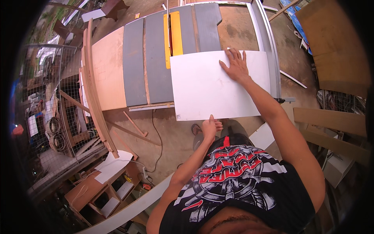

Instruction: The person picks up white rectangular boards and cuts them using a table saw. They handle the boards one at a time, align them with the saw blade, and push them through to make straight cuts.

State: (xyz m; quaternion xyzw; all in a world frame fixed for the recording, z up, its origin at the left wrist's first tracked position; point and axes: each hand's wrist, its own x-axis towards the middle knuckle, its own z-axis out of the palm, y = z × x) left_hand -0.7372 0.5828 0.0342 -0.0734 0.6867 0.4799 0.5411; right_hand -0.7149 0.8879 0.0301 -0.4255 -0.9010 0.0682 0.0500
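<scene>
A person stands at a desk with a grey top, and a white board lies flat on it, its near edge reaching out past the desk toward the person's body. The right hand rests palm down on the board, fingers spread wide, with the fingertips close to the far edge. The left hand is at the near edge, its thumb up against the board and its other fingers loosely curled just below that edge; whether it grips the board cannot be told.

The board's far left corner lies just beside a yellow strip with a dark slot, set into the desk top. Its right edge is next to a long metal rail, though whether the two touch is unclear. On the left, a pale wood panel adjoins the grey top, with long wooden strips leaning near its outer side. Below, a dark cable trails over the floor toward a brown cabinet. The person wears a black shirt with red and white print, and a large brown board stands at the far right
</scene>
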